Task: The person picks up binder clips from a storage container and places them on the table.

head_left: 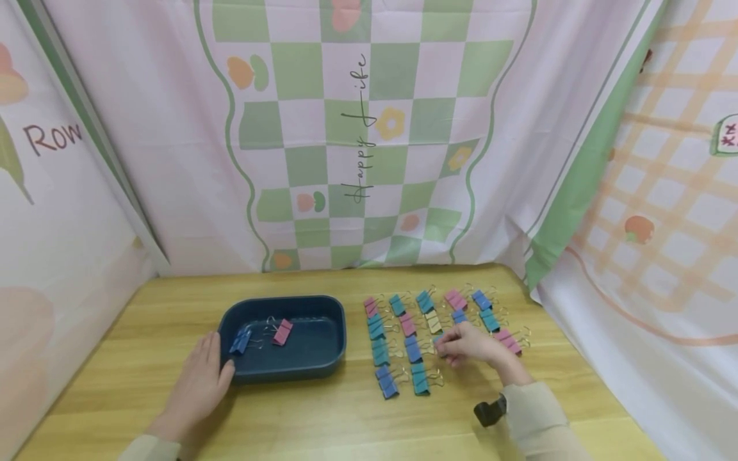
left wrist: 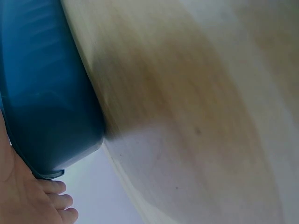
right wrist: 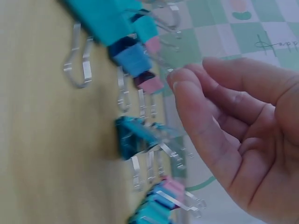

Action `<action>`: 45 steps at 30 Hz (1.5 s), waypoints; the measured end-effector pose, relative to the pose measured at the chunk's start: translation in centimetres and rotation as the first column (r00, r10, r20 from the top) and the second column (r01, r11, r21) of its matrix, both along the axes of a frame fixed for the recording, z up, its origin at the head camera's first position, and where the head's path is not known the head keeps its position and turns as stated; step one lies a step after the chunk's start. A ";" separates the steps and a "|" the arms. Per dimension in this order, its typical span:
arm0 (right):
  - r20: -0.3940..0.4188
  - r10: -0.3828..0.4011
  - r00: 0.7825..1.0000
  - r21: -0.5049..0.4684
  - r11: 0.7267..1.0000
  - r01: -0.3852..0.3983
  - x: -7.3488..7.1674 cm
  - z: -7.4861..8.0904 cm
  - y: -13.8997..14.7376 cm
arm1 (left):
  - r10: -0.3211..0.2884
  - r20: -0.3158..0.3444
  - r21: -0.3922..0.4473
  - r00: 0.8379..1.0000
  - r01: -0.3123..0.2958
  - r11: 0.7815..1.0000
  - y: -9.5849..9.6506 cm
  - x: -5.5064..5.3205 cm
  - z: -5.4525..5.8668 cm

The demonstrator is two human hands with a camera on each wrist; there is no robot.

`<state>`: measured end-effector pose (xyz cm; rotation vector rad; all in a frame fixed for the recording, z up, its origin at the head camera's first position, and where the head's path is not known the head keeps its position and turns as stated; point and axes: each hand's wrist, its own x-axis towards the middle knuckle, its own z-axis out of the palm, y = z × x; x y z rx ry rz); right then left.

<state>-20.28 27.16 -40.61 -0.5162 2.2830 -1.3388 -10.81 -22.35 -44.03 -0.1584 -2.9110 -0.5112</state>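
My left hand (head_left: 198, 383) rests against the left end of a dark blue tray (head_left: 288, 372), its fingers extended along the wall and the thumb near the front corner. Inside the tray lie a blue binder clip (head_left: 241, 341) and a pink binder clip (head_left: 282, 332). My right hand (head_left: 471, 346) is over the rows of binder clips on the table, mostly covering a teal binder clip (head_left: 439, 340). In the right wrist view, that hand (right wrist: 247, 135) has bent fingers and a gap between thumb and index finger. No clip shows in its grasp; a teal clip (right wrist: 133, 136) stands apart from it.
Several pink, teal, blue and yellow binder clips lie in columns right of the tray, including a blue clip (head_left: 387, 382) at the front and a pink clip (head_left: 508, 341) at the right. Patterned curtains (head_left: 392, 166) border the wooden table (head_left: 311, 422) at the back and sides.
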 end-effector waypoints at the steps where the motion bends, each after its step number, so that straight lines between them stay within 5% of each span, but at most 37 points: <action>1: -0.005 -0.009 1.000 -0.001 1.000 0.009 -0.1 0.3 -0.1 | 0.000 0.000 -0.001 1.000 0.000 1.000 0.0 0.0 0.0; 16: -0.080 -0.017 0.997 -0.045 0.999 0.013 -2.0 4.3 -4.6 | 0.001 -0.013 0.000 1.000 -0.001 1.000 0.0 -0.1 -0.1; 25: -0.161 0.037 0.986 -0.084 0.995 -0.051 -3.3 6.0 -8.4 | 0.003 0.005 0.017 1.000 -0.003 1.000 -0.1 -0.2 -0.1; 45: -0.103 0.155 0.983 -0.210 0.962 -0.174 -4.7 6.4 -17.4 | 0.003 0.001 0.012 1.000 -0.003 1.000 0.0 -0.1 0.0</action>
